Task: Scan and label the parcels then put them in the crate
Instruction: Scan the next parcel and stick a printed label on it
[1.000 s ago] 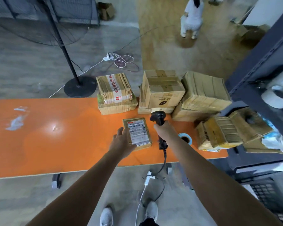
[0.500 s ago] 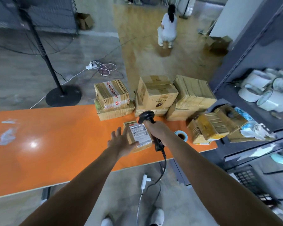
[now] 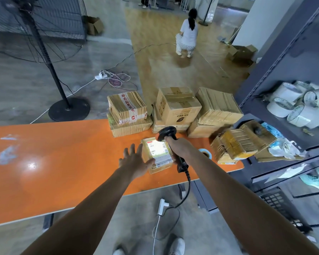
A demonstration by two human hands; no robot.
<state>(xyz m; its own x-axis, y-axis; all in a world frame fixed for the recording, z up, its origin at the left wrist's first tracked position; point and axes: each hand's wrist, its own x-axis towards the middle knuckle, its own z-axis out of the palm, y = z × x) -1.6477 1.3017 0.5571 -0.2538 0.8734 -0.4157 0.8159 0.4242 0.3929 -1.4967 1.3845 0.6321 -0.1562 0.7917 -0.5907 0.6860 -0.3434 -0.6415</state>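
Observation:
A small taped parcel (image 3: 159,157) with a white shipping label lies on the orange table (image 3: 53,162) near its front edge. My left hand (image 3: 134,161) rests against the parcel's left side, fingers straight and spread. My right hand (image 3: 180,147) grips the handle of a black barcode scanner (image 3: 166,133), whose head points down over the parcel. A bright patch of light falls on the label. The scanner's cable hangs down off the table's front edge.
Stacked cardboard parcels (image 3: 177,107) crowd the table's far right side, more (image 3: 234,144) leaning at the right end. A blue tape roll (image 3: 205,152) lies beside my right wrist. A dark shelf rack (image 3: 293,100) holds label rolls at right. A fan stand (image 3: 68,107) and a crouching person (image 3: 187,39) are beyond.
The view has tilted up. My left hand has slid off the parcel's top to its left side with fingers spread, and a bright scanner light now falls on the label.

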